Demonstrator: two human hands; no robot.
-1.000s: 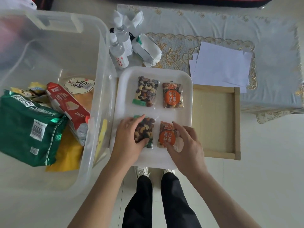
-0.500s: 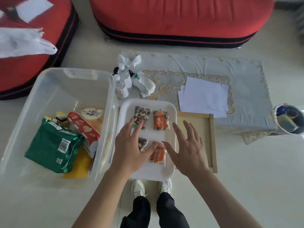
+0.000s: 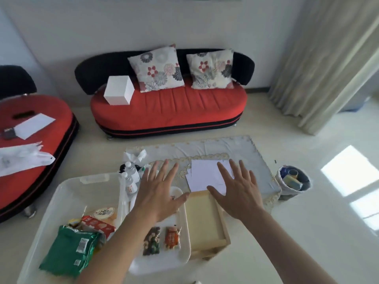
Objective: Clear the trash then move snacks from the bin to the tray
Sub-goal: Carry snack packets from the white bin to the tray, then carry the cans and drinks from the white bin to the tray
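left grip and right grip hover spread flat, holding nothing. the nut packet and orange packet lie on the white tray. best next: reach into the clear bin and take the green bag with a wide hold. it lies low and left of the left grip, well apart.

Soft, even daylight fills the room. The strongest light shows at 3 o'clock, where pale window patches burn out to white on the glossy floor. The curtain at 1 o'clock glows faintly. Shadows are weak, with only a thin one under the sofa. Wide-angle bending tilts the curtain and leans the walls near the edges. The frame is slightly soft, and the left hand and right hand smear at the fingertips.
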